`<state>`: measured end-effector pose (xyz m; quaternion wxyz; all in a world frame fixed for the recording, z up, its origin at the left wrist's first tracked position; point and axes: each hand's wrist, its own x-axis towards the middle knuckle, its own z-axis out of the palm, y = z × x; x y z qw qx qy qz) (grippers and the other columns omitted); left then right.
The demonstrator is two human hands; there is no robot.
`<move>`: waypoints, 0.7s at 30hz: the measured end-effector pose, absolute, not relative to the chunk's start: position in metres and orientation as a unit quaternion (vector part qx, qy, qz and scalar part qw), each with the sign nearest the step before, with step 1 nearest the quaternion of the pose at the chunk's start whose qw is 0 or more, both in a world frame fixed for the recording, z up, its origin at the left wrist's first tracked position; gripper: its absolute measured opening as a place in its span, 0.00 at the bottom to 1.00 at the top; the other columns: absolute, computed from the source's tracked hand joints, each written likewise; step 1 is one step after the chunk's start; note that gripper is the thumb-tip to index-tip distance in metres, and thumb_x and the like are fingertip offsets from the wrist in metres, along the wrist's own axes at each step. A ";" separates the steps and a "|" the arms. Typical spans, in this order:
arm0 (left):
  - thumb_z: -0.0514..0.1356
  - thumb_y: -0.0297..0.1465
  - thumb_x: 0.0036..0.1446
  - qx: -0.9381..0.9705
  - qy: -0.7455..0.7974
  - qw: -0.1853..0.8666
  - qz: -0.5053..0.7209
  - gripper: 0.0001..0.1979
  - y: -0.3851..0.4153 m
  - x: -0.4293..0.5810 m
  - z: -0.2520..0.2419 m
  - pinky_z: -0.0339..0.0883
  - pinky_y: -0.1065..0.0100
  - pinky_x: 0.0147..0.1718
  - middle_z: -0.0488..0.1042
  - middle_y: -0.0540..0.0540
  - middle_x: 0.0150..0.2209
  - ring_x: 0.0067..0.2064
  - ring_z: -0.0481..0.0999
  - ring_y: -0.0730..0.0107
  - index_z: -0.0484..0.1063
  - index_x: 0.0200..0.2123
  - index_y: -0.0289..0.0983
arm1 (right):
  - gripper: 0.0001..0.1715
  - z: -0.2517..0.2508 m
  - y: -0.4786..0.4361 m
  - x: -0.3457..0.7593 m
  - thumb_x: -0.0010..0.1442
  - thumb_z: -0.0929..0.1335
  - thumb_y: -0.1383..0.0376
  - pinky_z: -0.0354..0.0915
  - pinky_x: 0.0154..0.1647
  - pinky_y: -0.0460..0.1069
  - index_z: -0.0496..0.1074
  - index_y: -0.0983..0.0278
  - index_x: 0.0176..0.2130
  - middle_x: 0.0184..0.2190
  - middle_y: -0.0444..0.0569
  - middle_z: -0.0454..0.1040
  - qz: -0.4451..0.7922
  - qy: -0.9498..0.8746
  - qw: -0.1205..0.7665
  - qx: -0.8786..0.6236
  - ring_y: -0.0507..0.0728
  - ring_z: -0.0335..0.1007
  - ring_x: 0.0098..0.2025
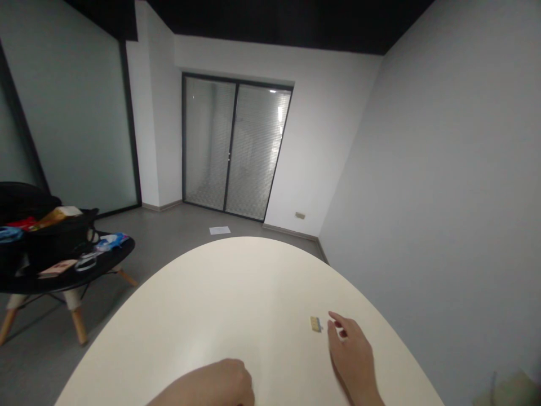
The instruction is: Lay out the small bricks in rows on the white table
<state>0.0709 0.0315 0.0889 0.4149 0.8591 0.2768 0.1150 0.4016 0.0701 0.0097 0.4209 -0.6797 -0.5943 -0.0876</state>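
- A plain pale-grey wall [448, 169] fills the right side of the frame, under a black ceiling [270, 21].
- A big frosted glass panel [80, 113], edged in dark trim, takes the upper left.
- Dark-framed glass doors [230, 149] with slatted blinds stand just left of the upper centre.
- The round cream table [249, 282] spreads across the bottom centre, with a soft shine on its top.
- At the left edge I see a black chair [122, 248] on wooden legs; a full black bag [54, 242] sits on it, with a blue-and-white packet [110, 241] to the bag's right.
- A white sheet [220, 230] lies on the grey floor, just beyond the table's far edge.
- The left hand [232, 378], at bottom centre, is curled with its knuckles up; its underside is hidden, so I can't tell whether it grips anything.
- The right hand [353, 352], at lower right, has thumb and forefinger a little apart, a narrow gap with nothing visible between them.
- A small wall plate [300, 215] sits low on the far wall, right of centre.
- The little yellow-and-blue piece [315, 324] lies flat on the table, right of centre in the lower frame, just left of the right hand's fingertips.
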 end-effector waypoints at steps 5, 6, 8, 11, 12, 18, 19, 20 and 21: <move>0.58 0.20 0.41 0.840 0.357 0.404 0.051 0.20 0.033 0.066 0.088 0.40 0.68 0.19 0.39 0.59 0.11 0.17 0.43 0.77 0.48 0.12 0.38 | 0.20 0.010 0.070 0.398 0.62 0.63 0.54 0.70 0.34 0.54 0.77 0.64 0.40 0.33 0.52 0.78 -0.096 -0.610 0.430 -0.659 0.58 0.72 0.30; 0.58 0.20 0.41 0.834 0.363 0.413 0.037 0.18 0.035 0.066 0.085 0.42 0.69 0.19 0.42 0.59 0.11 0.17 0.45 0.77 0.51 0.12 0.38 | 0.19 0.011 0.069 0.396 0.63 0.63 0.54 0.70 0.34 0.53 0.77 0.64 0.40 0.33 0.52 0.78 -0.099 -0.615 0.433 -0.651 0.58 0.72 0.30; 0.59 0.21 0.40 0.821 0.365 0.437 0.031 0.13 0.039 0.065 0.078 0.46 0.72 0.19 0.51 0.59 0.13 0.18 0.51 0.77 0.58 0.14 0.38 | 0.18 0.015 0.066 0.388 0.64 0.63 0.54 0.71 0.33 0.53 0.77 0.63 0.40 0.33 0.52 0.78 -0.106 -0.630 0.438 -0.632 0.57 0.73 0.31; 0.58 0.22 0.41 0.801 0.392 0.443 0.097 0.06 0.046 0.066 0.065 0.54 0.74 0.22 0.67 0.58 0.19 0.23 0.65 0.74 0.71 0.22 0.38 | 0.15 0.023 0.058 0.370 0.65 0.64 0.56 0.72 0.32 0.51 0.76 0.61 0.40 0.34 0.51 0.79 -0.118 -0.674 0.442 -0.581 0.57 0.75 0.33; 0.57 0.22 0.41 0.795 0.400 0.439 0.119 0.07 0.048 0.067 0.062 0.56 0.74 0.24 0.69 0.57 0.21 0.25 0.67 0.73 0.73 0.24 0.38 | 0.13 0.026 0.055 0.363 0.65 0.65 0.57 0.72 0.32 0.51 0.77 0.60 0.40 0.35 0.51 0.79 -0.124 -0.692 0.442 -0.557 0.57 0.75 0.34; 0.55 0.21 0.44 0.763 0.422 0.432 0.230 0.10 0.057 0.071 0.057 0.59 0.74 0.30 0.73 0.54 0.28 0.31 0.70 0.72 0.73 0.29 0.37 | 0.05 0.045 0.035 0.321 0.63 0.68 0.66 0.75 0.36 0.48 0.76 0.59 0.39 0.31 0.49 0.78 -0.123 -0.784 0.445 -0.414 0.55 0.76 0.34; 0.55 0.21 0.44 0.753 0.423 0.439 0.246 0.10 0.058 0.071 0.056 0.59 0.74 0.31 0.73 0.54 0.28 0.32 0.70 0.72 0.72 0.29 0.37 | 0.06 0.047 0.033 0.315 0.62 0.68 0.67 0.75 0.35 0.47 0.75 0.60 0.40 0.31 0.49 0.78 -0.118 -0.801 0.440 -0.389 0.54 0.76 0.34; 0.55 0.21 0.44 0.742 0.422 0.450 0.263 0.09 0.059 0.072 0.056 0.59 0.73 0.31 0.72 0.54 0.28 0.32 0.70 0.72 0.71 0.29 0.37 | 0.07 0.049 0.031 0.310 0.62 0.68 0.67 0.75 0.35 0.46 0.75 0.60 0.41 0.32 0.49 0.78 -0.111 -0.817 0.431 -0.366 0.54 0.76 0.33; 0.55 0.21 0.44 0.730 0.418 0.464 0.278 0.09 0.060 0.073 0.054 0.60 0.73 0.32 0.72 0.54 0.28 0.32 0.70 0.72 0.70 0.30 0.37 | 0.08 0.049 0.030 0.306 0.61 0.68 0.68 0.75 0.34 0.46 0.75 0.60 0.42 0.34 0.50 0.79 -0.105 -0.833 0.420 -0.344 0.54 0.76 0.33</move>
